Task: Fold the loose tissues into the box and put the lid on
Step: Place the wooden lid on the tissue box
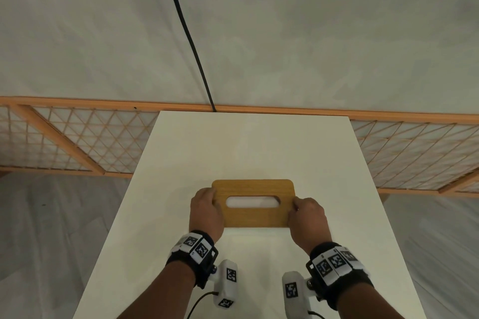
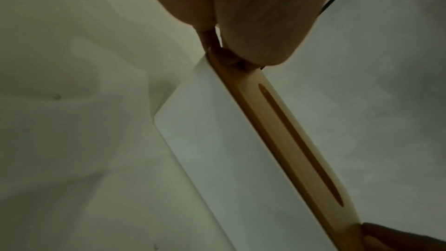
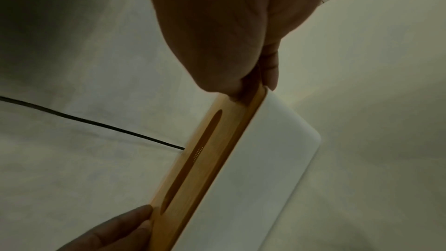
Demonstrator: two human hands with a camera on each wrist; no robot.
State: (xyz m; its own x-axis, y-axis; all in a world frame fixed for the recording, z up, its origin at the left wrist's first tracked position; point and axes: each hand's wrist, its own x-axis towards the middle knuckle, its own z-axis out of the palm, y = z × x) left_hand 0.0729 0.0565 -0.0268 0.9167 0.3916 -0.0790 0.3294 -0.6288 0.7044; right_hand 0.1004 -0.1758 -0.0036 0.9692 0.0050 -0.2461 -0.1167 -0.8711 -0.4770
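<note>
- A white counter [image 1: 181, 153] with a plain matte top is seen running away from the viewer toward the wall.
- A pale grey-white wall [image 1: 311, 33], mottled and faintly creased like draped fabric, is seen behind it.
- A thin black cable [image 1: 186, 33] is hung down the wall to the counter's far edge.
- A low lattice screen [image 1: 77, 137], framed in orange wood with white panels, is set along the wall's base on both sides.
- Grey flooring [image 1: 39, 228] with a wood-grain pattern is laid beside the counter.
- The scene is lit softly and evenly.
</note>
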